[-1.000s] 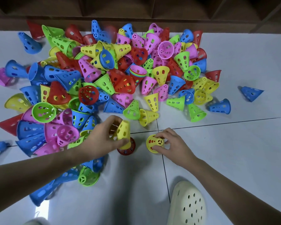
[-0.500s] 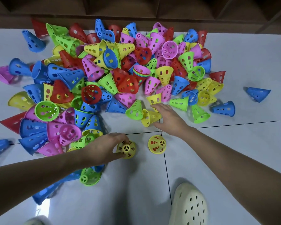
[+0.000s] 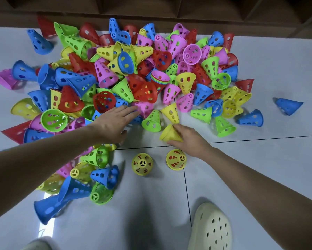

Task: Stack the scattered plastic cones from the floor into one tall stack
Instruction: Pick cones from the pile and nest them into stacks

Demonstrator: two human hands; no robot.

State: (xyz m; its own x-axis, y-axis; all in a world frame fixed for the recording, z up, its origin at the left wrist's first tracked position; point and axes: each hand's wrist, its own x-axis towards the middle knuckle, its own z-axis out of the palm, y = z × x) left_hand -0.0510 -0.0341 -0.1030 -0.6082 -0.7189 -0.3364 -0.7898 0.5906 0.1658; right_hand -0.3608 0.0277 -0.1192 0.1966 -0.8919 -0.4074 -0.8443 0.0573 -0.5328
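On floor by pile [image 3: 130,73]: right hand [image 3: 189,139] grasps yellow perforated cone [image 3: 168,133], lying tilted, tip toward pile; left hand [image 3: 113,121] released, fingers straight.

You look down on a pale grey tiled floor [image 3: 260,168] with a glossy finish. Thin dark grout lines [image 3: 186,186] cross it, one running away from you, one running left to right. Along the far edge stands dark brown wooden furniture [image 3: 169,8]. A bright patch of light [image 3: 46,226] reflects at lower left.
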